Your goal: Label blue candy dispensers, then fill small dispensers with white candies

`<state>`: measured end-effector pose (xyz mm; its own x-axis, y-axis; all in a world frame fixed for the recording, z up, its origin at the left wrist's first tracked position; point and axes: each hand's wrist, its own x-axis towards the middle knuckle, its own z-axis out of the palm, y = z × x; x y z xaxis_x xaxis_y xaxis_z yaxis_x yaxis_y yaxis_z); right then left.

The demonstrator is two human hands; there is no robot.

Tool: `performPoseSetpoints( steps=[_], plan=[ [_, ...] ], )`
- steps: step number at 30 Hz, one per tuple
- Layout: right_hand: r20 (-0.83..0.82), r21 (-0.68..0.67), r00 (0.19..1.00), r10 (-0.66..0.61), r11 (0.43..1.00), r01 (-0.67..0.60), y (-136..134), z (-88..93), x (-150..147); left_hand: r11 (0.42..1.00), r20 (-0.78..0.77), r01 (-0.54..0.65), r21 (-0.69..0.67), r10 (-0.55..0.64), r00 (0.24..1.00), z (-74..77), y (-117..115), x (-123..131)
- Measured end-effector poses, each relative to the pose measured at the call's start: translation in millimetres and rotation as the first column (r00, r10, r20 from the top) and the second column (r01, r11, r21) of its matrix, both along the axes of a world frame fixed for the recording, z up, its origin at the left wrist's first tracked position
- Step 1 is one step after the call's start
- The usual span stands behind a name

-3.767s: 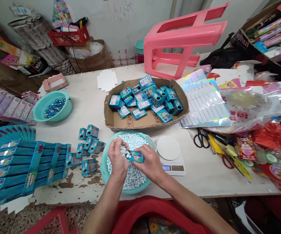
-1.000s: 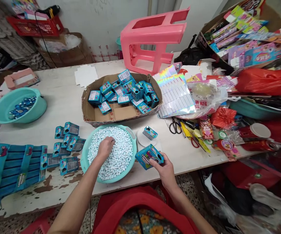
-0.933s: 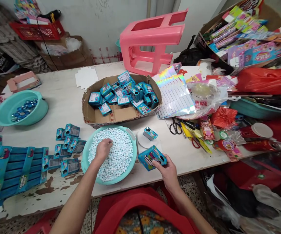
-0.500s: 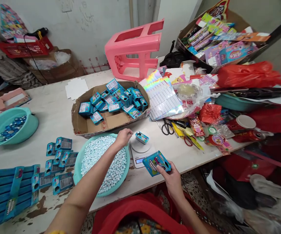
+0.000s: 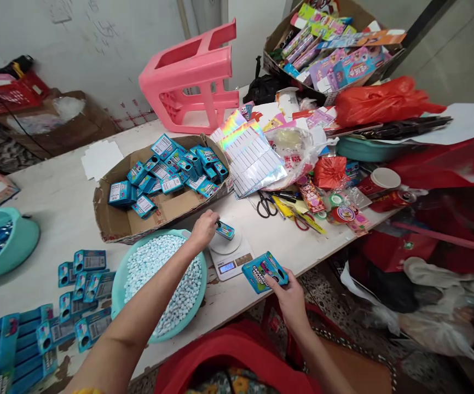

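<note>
At the table point(image 5: 64, 208), the right hand point(image 5: 289, 298) pinches a blue box point(image 5: 259, 272), left hand point(image 5: 203, 231) curled, grip unclear.

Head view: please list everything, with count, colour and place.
Scale: one, white, centre
Scale box: one, blue, on scale
Held box: one, blue, near scale
Pellet bowl: one, turquoise, beside scale
Pellets: many, whitish, inside
Carton: one, brown, behind pellets
Carton boxes: many, blue, inside
Loose boxes: seven, blue, left
Packaging: uncountable, blue, bottom left
Second bowl: one, turquoise, left edge
Stool: one, pink, back
Clutter: uncountable, mixed colours, right
Left hand: one, by scale box
Right hand: one, holding box
</note>
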<state>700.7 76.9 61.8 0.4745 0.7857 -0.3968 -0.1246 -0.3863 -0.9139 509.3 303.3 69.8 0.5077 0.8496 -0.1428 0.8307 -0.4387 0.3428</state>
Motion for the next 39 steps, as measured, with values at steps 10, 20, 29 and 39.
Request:
performPoseSetpoints(
  steps=[10, 20, 29, 39],
  plan=[
    [0.119, -0.003, 0.992, -0.035, 0.999, 0.036, -4, -14.0, 10, 0.991, 0.250, -0.128, -0.025, 0.131, 0.959, 6.5, 2, -11],
    [0.798, -0.095, 0.590, 0.125, 0.992, -0.081, 17, -66.6, 49, 0.995, -0.072, 0.014, -0.103, -0.022, 0.997, -5.4, -19, 15],
    [0.929, -0.112, 0.228, 0.292, 0.808, -0.579, 11, -51.1, 101, 0.848, 0.030, -0.529, -0.008, 0.529, 0.848, 123.9, -128, -144],
    [0.855, -0.360, -0.160, 0.494, 0.343, -0.868, 54, -92.4, 142, 0.134, -0.592, -0.990, -0.038, 0.795, 0.130, 17.9, -291, -336]
  ],
)
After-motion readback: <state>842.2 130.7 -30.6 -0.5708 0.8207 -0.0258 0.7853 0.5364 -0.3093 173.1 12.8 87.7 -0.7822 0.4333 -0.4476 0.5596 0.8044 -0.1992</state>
